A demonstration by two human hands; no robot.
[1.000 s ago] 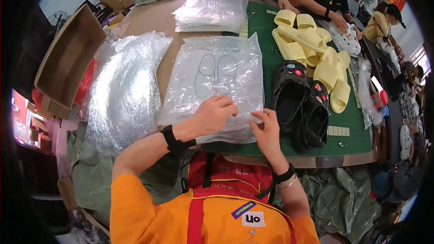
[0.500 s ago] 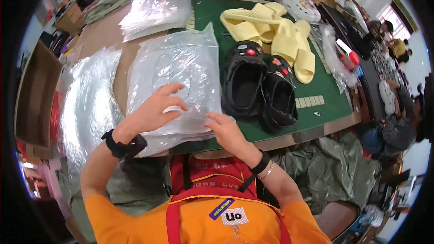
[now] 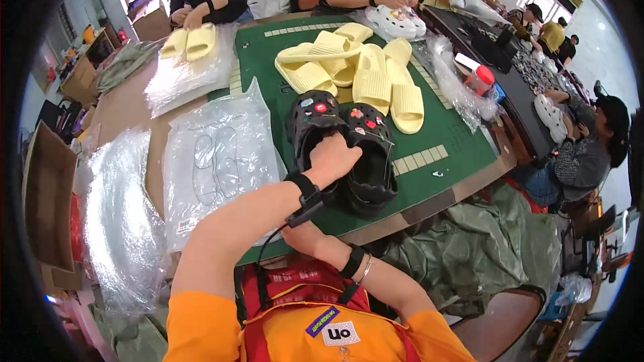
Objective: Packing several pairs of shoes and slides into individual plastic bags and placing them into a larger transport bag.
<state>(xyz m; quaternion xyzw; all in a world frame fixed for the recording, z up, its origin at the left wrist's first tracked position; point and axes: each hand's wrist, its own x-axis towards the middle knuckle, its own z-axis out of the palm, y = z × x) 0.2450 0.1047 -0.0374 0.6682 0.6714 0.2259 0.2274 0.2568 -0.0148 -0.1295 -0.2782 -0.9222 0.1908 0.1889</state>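
Observation:
My left hand (image 3: 333,159) reaches across to a pair of black clogs with colourful charms. Its fingers are closed on the inner sides of the left clog (image 3: 300,121) and the right clog (image 3: 370,173), where the two meet. Both clogs stand side by side on a green mat (image 3: 268,50), toes pointing away from me. My right hand (image 3: 303,237) is at the near table edge, below my left wrist; the left forearm and strap hide its fingers. Left of the clogs lies a stack of clear plastic bags (image 3: 181,154) with a sole outline on top.
Several yellow slides (image 3: 406,108) are heaped beyond the clogs. Silvery plastic sheets (image 3: 124,214) lie at the left. Across the table, a person stands at another bag stack (image 3: 164,87) with yellow slides (image 3: 201,41) on it. White clogs (image 3: 396,23) sit at the far right.
My left hand has moved from the plastic bags right onto the black clogs. The right hand has drawn back toward the near edge. Yellow slides now rest on the far bag stack.

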